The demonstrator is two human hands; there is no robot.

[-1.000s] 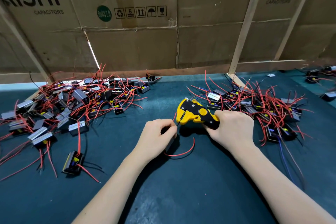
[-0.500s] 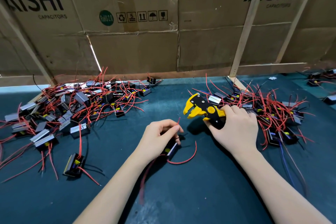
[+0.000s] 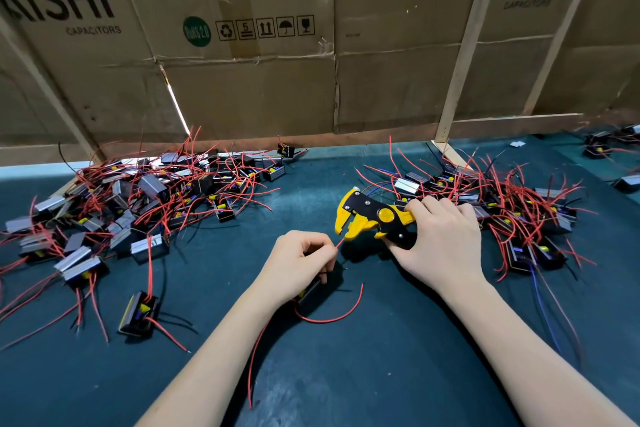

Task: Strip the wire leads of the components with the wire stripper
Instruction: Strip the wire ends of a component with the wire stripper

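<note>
Yellow and black wire stripper (image 3: 372,218). Red wire leads (image 3: 214,184) tangled over black and silver components (image 3: 80,265), small yellow parts inside. Dark teal table mat (image 3: 381,374). Brown cardboard wall (image 3: 259,87), black lettering, green round sticker (image 3: 196,31). Pale wooden battens (image 3: 465,45).

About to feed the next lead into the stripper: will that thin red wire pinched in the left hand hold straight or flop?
The thin red wire probably flexes easily: its loose sibling lies curled on the mat. Its short free tip likely stays straight, pinched by the left hand.
</note>
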